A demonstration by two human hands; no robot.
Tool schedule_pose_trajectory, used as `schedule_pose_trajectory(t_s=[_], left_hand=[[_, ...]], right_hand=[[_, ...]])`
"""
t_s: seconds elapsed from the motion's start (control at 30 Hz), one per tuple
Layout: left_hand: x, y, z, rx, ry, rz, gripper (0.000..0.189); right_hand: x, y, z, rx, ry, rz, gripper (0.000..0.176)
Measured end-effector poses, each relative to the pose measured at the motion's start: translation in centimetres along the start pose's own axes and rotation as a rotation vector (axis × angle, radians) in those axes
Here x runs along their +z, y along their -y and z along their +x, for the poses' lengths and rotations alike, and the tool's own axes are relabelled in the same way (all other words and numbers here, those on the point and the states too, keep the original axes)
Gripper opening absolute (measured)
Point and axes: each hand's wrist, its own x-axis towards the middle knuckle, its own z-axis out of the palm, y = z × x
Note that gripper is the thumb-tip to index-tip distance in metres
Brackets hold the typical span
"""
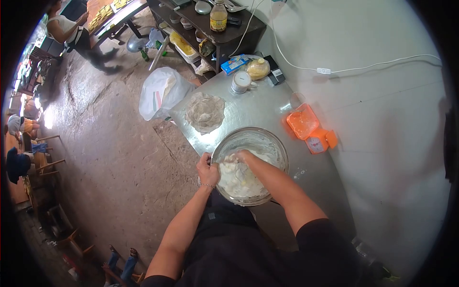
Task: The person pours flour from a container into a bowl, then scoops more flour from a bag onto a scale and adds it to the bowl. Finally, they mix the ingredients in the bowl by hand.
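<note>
Pale, likely sticky dough [238,181] hides how open my right hand [242,157] is; my left hand [208,170] clamps the bowl [282,154] rim.

Steel table [260,111] carries glass bowl [268,137], grey lump [205,112] (probably dough), white cup [240,81], orange scale [311,130].
</note>
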Motion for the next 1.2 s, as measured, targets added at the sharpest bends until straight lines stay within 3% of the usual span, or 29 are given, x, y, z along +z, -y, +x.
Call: schedule_pose_trajectory(t_s=[0.1, 0.17, 0.2, 0.3, 0.4, 0.43, 0.53, 0.63, 0.73, 0.93, 0.97, 1.03, 1.13, 1.17, 1.2], left_hand=[[-0.1, 0.7, 0.0, -0.027, -0.006, -0.013, 0.025], [-0.1, 0.4, -0.2, -0.008, -0.025, -0.006, 0.027], [-0.1, 0.3, -0.3, -0.002, -0.034, -0.002, 0.028], [-0.4, 0.2, -0.4, -0.034, -0.017, 0.003, 0.032], [-0.4, 0.5, -0.2, -0.042, 0.0, 0.063, 0.035], [-0.4, 0.4, -0.1, -0.042, 0.008, 0.047, 0.035], [-0.1, 0.0, -0.1, -0.042, 0.027, 0.008, 0.035], [0.7, -0.1, 0.8, -0.018, 0.054, -0.005, 0.035], [0.7, 0.2, 1.1, -0.036, 0.054, -0.004, 0.034], [0.6, -0.4, 1.5, -0.048, 0.082, 0.058, 0.033], [0.9, 0.1, 1.4, -0.031, 0.076, -0.039, 0.034], [1.0, -0.3, 1.8, 0.012, 0.072, 0.013, 0.034], [0.5, -0.2, 1.5, 0.035, 0.047, 0.045, 0.03], [0.5, 0.0, 1.3, 0.031, 0.042, 0.042, 0.028], [0.4, 0.1, 0.9, 0.016, 0.04, 0.044, 0.028]], right_hand=[[1.8, -1.1, -1.7, -0.138, 0.236, -0.203, 0.03], [4.7, 3.6, -5.2, -0.045, 0.322, -0.791, 0.034], [8.1, 9.2, -9.2, 0.109, 0.311, -1.301, 0.039], [10.1, 12.8, -15.5, 0.368, 0.319, -1.459, 0.049], [8.6, 8.4, -20.7, -0.074, 0.014, -1.68, 0.058], [7.7, 5.9, -21.1, -0.102, -0.061, -1.697, 0.077], [5.0, 0.8, -18.8, -0.285, -0.291, -1.827, 0.089], [5.0, 3.7, -16.4, 0.0, -0.161, -1.643, 0.096], [2.4, 1.8, -11.8, -0.096, -0.056, -1.658, 0.1], [0.4, 1.7, -5.1, 0.049, 0.073, -1.623, 0.093], [1.1, 1.4, -6.0, 0.05, 0.062, -1.634, 0.09], [1.2, 3.9, -6.7, 0.02, -0.003, -1.7, 0.085], [0.9, 2.2, -5.8, -0.029, -0.065, -1.714, 0.081], [1.4, 1.5, -5.9, -0.087, -0.205, -1.629, 0.084], [2.3, 1.8, -7.3, -0.065, -0.18, -1.584, 0.085]])
